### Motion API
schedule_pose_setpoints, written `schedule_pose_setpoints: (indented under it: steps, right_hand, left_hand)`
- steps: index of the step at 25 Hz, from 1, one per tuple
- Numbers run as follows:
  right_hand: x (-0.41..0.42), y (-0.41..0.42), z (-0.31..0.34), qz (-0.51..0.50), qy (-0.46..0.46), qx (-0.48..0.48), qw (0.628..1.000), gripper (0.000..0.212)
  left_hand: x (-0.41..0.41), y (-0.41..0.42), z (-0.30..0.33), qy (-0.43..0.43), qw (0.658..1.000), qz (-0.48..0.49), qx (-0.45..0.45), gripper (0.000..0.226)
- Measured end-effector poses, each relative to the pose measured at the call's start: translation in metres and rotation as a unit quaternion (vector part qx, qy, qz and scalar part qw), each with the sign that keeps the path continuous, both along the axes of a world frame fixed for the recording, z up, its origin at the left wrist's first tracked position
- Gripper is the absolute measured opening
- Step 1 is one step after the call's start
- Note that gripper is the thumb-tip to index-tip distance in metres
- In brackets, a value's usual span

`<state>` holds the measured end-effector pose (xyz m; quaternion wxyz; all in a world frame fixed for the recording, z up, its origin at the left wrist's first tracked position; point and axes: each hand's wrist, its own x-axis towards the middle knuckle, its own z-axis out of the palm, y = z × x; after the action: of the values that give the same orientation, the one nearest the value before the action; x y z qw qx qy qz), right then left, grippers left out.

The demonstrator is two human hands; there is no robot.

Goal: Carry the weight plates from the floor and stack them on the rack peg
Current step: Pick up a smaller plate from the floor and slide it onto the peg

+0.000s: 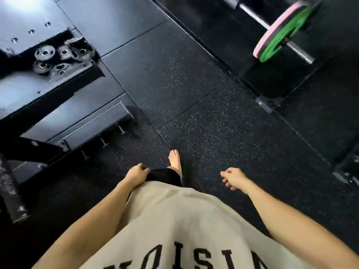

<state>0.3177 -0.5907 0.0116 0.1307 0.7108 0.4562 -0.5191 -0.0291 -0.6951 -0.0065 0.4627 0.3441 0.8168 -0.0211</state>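
Observation:
Several small dark weight plates [56,60] lie heaped in a tray of the black rack [29,35] at the upper left. A green plate [281,38] and a pink plate [272,32] sit on a barbell [299,52] on the floor at the upper right. My left hand [137,172] hangs by my hip with fingers curled and nothing in it. My right hand [233,178] hangs out to the right, fingers loosely curled, also holding nothing. Both hands are far from any plate.
Black speckled rubber floor [194,94] stretches ahead. A black metal frame with short pegs [93,131] stands at the left. A dark bar end [11,197] lies at the far left. My bare foot [175,161] steps forward.

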Motion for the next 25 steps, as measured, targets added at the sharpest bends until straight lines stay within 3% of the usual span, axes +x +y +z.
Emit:
schedule_pose_setpoints:
  steps: [5,10,14,21,25]
  right_hand:
    - [-0.064,0.156,-0.022,0.086,-0.01,-0.022,0.996,0.019]
    - [-0.146,0.311,-0.011,0.127,-0.017,0.036,0.991,0.021]
    - [-0.237,0.439,-0.004,0.16,0.014,0.058,0.985,0.021]
    - [-0.388,0.626,-0.021,0.305,-0.012,0.023,0.952,0.015]
    - [-0.498,0.732,-0.004,0.353,0.0,0.013,0.936,0.02]
  left_hand:
    - [-0.035,0.109,-0.036,-0.052,0.995,0.068,-0.058,0.036]
    - [-0.129,0.259,-0.006,-0.03,0.996,0.088,-0.011,0.034]
    - [-0.196,0.362,0.005,-0.043,0.985,0.163,0.029,0.031]
    - [-0.255,0.47,-0.004,-0.069,0.983,0.156,-0.067,0.035]
    - [-0.326,0.526,0.008,-0.008,0.962,0.268,-0.039,0.028]
